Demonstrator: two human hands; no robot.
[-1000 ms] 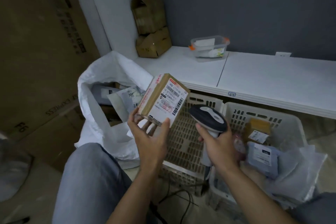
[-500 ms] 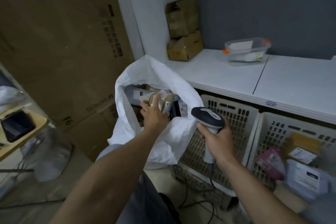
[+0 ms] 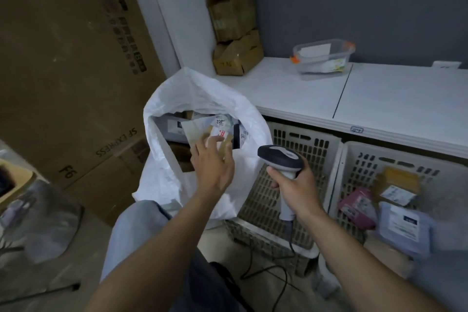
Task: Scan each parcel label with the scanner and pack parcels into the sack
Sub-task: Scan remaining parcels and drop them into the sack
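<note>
1. A big cardboard box [image 3: 63,58] leans at the far left, out of the way.
2. Next to it stands the white sack [image 3: 240,114]. Its mouth is folded wide open, I think so that parcels can drop in easily. Some parcels [image 3: 220,121] already lie inside.
3. The left hand [image 3: 212,167] reaches over the sack's mouth. Its fingers are spread out straight, not curled round anything. A small brown box [image 3: 222,133] sits in the sack just under the fingertips. I cannot tell if they touch it. It looks like this box is being put in.
4. The right hand [image 3: 296,185] holds the scanner [image 3: 278,157] tight by its handle. The scanner waits off to the side of the sack, pointing at no label. I think it is kept ready for the next parcel.
5. At the far right is a basket [image 3: 354,149] under the white shelf [image 3: 392,99]. More parcels [image 3: 400,190] lie in it, close to the scanner hand, so there is more to scan.
</note>
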